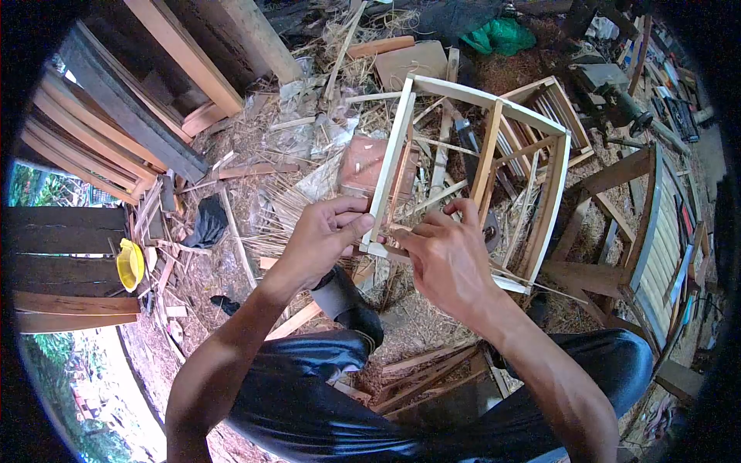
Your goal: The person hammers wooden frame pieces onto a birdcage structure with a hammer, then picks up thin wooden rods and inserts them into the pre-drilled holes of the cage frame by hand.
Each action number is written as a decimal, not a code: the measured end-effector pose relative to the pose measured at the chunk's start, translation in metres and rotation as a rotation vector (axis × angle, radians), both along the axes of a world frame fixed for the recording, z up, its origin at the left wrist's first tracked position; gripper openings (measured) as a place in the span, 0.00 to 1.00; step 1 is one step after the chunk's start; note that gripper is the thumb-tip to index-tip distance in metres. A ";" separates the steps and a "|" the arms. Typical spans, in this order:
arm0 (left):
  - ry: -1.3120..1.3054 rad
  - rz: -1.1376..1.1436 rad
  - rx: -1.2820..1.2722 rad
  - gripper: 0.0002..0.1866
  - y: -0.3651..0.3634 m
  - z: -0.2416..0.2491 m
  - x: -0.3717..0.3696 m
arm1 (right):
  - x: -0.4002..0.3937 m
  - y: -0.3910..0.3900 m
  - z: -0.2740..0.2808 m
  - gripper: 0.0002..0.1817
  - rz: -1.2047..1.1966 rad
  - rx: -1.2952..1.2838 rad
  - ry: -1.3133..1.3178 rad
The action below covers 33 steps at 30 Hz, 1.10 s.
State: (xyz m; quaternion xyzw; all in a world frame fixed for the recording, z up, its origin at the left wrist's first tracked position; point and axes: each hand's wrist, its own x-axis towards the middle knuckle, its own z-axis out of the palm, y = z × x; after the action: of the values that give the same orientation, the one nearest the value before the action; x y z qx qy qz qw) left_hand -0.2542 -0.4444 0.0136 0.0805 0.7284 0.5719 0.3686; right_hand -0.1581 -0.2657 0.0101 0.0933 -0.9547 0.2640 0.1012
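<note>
Pinching wooden frame (488, 150) at near corner, left hand (320, 238) clamped there, right hand (448, 251) beside, grip unclear

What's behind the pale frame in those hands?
Behind the pale frame are part of a slatted frame, a reddish block and littered ground. The pale bars and right hand cover other spots, so I can't tell what's there.

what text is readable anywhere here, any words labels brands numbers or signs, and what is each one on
None: no word, label, brand, number or sign can be read.
Wooden frame at the hands: no lettering seen.
Yellow object and green plastic: no legible text.
Clutter along the right edge: too small and blurred to tell whether it bears any marks.
</note>
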 end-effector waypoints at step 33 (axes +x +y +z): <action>-0.018 -0.014 0.030 0.14 -0.001 -0.007 0.001 | 0.007 0.003 -0.005 0.11 0.009 0.019 0.036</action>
State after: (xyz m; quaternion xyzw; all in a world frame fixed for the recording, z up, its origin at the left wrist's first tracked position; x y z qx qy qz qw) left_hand -0.2529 -0.4453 0.0063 0.0859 0.7158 0.5807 0.3781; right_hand -0.1509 -0.2631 0.0048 0.1033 -0.9547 0.2537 0.1165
